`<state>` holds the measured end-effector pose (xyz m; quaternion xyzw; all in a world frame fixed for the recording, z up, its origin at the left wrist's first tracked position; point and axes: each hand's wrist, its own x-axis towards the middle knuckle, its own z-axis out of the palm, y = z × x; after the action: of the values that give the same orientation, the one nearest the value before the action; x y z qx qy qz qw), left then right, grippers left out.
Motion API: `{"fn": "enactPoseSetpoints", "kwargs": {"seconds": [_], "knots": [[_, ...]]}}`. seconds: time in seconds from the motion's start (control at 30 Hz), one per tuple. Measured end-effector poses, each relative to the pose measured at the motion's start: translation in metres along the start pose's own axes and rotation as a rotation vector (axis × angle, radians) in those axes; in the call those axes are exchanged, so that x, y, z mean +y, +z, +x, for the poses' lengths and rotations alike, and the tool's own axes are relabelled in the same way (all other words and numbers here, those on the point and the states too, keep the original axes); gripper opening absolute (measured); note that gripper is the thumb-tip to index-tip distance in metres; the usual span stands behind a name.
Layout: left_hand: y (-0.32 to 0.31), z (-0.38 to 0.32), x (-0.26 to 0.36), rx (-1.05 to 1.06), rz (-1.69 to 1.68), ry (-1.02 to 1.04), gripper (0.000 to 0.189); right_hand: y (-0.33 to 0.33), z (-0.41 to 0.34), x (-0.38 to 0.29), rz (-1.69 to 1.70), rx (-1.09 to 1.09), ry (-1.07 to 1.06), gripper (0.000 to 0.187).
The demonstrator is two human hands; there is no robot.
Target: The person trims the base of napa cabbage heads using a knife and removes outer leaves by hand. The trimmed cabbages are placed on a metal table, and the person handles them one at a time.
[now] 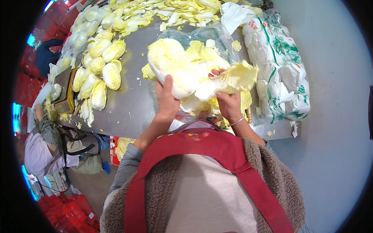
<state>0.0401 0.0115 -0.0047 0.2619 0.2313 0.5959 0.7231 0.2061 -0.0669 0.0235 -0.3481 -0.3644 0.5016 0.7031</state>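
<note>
In my left hand [168, 100] is a pale napa cabbage head [169, 65], gripped low on its side and held up above the table. My right hand [228, 103] pinches a loose, yellow-edged cabbage leaf [230, 80] between thumb and fingers. The white base of that leaf lies close against the head's lower end; whether it is still attached I cannot tell. Below both hands, torn outer leaves [208, 58] are heaped on a clear plastic bag [180, 35]. The bright light washes out part of the head.
Trimmed cabbages [111, 75] line the left of the metal table [131, 99], beside a decorated tin box [65, 94]. White-wrapped, bagged bundles [276, 70] stand at the right. Leaf scraps [140, 14] cover the far end. A co-worker [46, 148] is at the left; red crates [72, 212] lie behind.
</note>
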Motion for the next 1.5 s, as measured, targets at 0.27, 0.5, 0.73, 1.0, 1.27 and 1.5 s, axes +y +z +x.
{"fn": "enactPoseSetpoints", "kwargs": {"seconds": [0.27,0.5,0.73,1.0,1.27,1.5], "knots": [[0.018,-0.007,0.04,-0.103,-0.224,-0.066,0.064,-0.044,0.026,0.009,-0.184,0.04,0.292,0.068],[0.04,-0.006,0.047,-0.306,0.262,0.106,0.071,0.024,0.029,-0.03,-0.084,0.059,0.173,0.064],[0.028,0.004,0.046,-0.264,0.571,-0.143,0.076,0.025,0.029,-0.008,0.577,0.016,0.409,0.065],[0.016,0.009,0.006,-0.096,0.106,-0.589,0.069,0.029,0.029,0.006,0.537,-0.014,0.513,0.067],[0.019,0.001,0.016,-0.072,0.036,-0.479,0.064,0.003,0.034,0.003,-0.283,0.051,0.552,0.065],[0.028,-0.007,0.035,-0.311,0.284,-0.249,0.073,0.009,0.034,0.011,0.465,0.023,0.416,0.061]]}}
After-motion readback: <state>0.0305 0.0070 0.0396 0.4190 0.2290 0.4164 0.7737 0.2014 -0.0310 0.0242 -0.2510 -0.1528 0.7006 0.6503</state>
